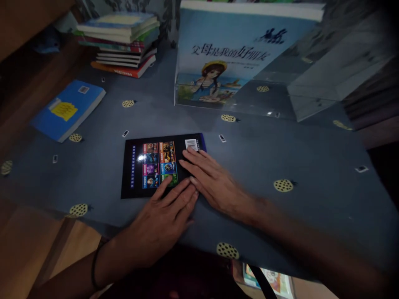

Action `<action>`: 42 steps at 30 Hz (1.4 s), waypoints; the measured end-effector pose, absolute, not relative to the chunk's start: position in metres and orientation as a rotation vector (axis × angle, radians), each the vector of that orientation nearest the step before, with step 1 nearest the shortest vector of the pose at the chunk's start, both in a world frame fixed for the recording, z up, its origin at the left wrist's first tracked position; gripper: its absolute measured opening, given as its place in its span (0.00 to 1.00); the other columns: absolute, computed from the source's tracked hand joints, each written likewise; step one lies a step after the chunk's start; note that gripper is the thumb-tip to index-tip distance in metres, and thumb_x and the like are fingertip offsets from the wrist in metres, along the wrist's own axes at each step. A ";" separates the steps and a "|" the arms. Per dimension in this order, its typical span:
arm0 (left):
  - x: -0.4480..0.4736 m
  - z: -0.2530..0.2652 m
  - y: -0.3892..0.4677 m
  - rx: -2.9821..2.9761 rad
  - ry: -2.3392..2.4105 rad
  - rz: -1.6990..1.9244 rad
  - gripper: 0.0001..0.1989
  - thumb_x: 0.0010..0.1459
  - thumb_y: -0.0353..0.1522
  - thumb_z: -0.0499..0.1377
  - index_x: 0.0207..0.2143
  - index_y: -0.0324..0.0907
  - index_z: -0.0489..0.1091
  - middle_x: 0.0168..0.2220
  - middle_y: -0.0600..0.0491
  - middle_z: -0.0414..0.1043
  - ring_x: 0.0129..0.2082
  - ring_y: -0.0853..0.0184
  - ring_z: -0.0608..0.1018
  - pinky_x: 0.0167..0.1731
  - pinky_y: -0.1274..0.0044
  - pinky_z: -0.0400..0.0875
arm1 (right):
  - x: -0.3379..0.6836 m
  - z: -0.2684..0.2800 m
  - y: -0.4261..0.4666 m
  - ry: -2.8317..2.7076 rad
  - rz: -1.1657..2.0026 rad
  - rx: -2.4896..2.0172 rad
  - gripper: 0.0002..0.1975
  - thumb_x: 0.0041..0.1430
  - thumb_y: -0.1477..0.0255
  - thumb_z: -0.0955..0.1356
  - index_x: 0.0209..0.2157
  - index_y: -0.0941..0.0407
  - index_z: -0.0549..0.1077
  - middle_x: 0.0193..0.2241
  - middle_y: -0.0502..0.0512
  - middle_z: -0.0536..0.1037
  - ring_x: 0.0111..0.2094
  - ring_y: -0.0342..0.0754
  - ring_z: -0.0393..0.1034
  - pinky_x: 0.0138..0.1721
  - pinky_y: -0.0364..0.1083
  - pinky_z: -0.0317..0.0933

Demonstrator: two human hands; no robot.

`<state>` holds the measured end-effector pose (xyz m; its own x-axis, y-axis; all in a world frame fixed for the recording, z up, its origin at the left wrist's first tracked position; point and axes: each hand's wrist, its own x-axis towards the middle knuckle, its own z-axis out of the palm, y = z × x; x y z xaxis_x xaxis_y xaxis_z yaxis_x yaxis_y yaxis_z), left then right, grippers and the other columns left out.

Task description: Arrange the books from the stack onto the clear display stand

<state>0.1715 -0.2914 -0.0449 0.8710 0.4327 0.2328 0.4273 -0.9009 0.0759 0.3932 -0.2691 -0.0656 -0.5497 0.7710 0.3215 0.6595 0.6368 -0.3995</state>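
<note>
A thin black book (pixel 132 166) lies flat on the table, its cover showing rows of small colourful pictures and a white barcode near the upper right corner. My left hand (pixel 170 207) rests on its lower edge with the fingers stretched out. Across its right side lies my right hand (pixel 215 182), fingers extended flat and reaching just below the barcode. The fingertips of both hands meet near the book's lower right corner, which they hide. Neither hand grips anything.
A blue book (pixel 70 110) lies at the left. Behind it rises a stack of books (pixel 121 45). At the back, a large light-blue book (pixel 215 37) stands upright in a clear acrylic holder (pixel 280 99). The grey tablecloth (pixel 255 158) has a pineapple pattern; the table's front edge is close to me.
</note>
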 end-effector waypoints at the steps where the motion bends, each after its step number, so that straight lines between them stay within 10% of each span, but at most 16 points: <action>1: 0.172 -0.046 -0.293 3.003 0.708 0.386 0.21 0.74 0.35 0.49 0.62 0.31 0.64 0.63 0.42 0.70 0.68 0.57 0.65 0.69 0.58 0.55 | 0.393 -0.068 -0.270 -2.394 0.337 -1.113 0.25 0.70 0.78 0.58 0.67 0.62 0.62 0.67 0.69 0.65 0.72 0.54 0.50 0.69 0.64 0.53; 42: 0.099 -0.044 -0.323 2.751 1.191 0.639 0.21 0.69 0.27 0.56 0.63 0.31 0.63 0.61 0.40 0.72 0.67 0.59 0.68 0.64 0.63 0.70 | 0.389 -0.076 -0.271 -2.519 0.142 -1.144 0.24 0.73 0.64 0.60 0.68 0.50 0.62 0.71 0.62 0.59 0.70 0.61 0.56 0.66 0.67 0.57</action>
